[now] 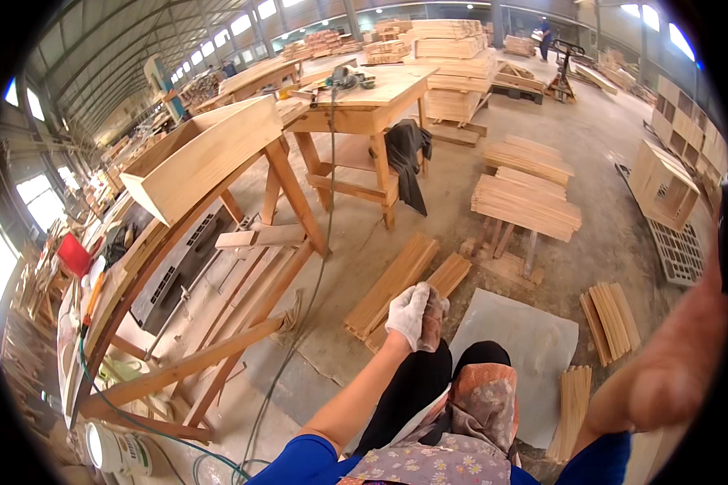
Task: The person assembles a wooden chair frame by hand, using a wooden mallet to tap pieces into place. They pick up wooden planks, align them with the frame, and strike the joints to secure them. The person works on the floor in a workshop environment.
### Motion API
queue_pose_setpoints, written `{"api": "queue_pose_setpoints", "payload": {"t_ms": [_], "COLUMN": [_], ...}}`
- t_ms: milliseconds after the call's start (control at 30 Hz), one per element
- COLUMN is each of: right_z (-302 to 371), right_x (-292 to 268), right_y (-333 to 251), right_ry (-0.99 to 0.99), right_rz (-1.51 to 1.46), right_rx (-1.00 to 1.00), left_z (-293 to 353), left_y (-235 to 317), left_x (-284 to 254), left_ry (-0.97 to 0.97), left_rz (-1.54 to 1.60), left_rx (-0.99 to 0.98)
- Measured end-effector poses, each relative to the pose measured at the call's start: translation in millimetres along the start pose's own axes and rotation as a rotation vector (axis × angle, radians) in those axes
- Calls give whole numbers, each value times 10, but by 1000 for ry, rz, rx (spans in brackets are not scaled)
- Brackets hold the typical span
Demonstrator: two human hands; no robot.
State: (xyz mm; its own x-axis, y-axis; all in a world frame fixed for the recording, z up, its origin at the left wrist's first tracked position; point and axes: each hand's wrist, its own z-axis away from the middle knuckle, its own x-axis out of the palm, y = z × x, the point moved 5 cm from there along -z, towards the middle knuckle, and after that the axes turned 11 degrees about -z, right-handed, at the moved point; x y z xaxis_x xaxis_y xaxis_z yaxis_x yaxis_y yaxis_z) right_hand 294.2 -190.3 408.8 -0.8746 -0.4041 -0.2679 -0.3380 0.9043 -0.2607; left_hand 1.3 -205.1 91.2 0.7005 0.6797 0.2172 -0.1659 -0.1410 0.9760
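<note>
My left hand (412, 314), in a white work glove, rests closed above my left knee. A dirty brownish fabric-like patch (433, 325) shows at its side; whether it is part of the glove or something held, I cannot make out. My bare right forearm (671, 364) is bent up close to the camera at the right, and the hand is lost past the dark rim. Just beyond my left hand, stacks of wooden slats (398, 279) lie on the floor. A grey sheet (516, 339) lies flat in front of my knees, with short slat bundles (611, 323) to its right.
At left, a long wooden workbench (247, 174) bears an open wooden box (218, 153). A wooden table (372, 101) holds a power tool (346, 78), whose cord (328, 186) hangs to the floor. Slats (526, 202) lie on a low stand ahead. A white bucket (117, 449) stands lower left.
</note>
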Motion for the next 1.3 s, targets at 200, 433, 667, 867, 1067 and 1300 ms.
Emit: {"api": "queue_pose_setpoints", "payload": {"t_ms": [200,433,667,867,1067,1300], "right_z": [2505,2931,2940,2619,2338,2068], "right_x": [946,1195,709,583,639,894], "right_y": [1901,1699,1815,1902,1959,1736], "right_ry": [26,407,757,333,255,25], "right_rz": [-449,-1196,-976,-349,-281,-337], "right_rx": [1499,1486,1344,1069,1088,1043], "left_z": [-56,-59,-105,-257,50,193], "left_y": [340,-125,-247,-283,497,543], "left_x": [349,666,735,681,1125,1342], "left_ry": [63,-18,-74,-100,-23,-601], "left_rz": [197,219,-5,-324,-989,-717], "left_rx": [-68,-150,-237,-171,316,38]}}
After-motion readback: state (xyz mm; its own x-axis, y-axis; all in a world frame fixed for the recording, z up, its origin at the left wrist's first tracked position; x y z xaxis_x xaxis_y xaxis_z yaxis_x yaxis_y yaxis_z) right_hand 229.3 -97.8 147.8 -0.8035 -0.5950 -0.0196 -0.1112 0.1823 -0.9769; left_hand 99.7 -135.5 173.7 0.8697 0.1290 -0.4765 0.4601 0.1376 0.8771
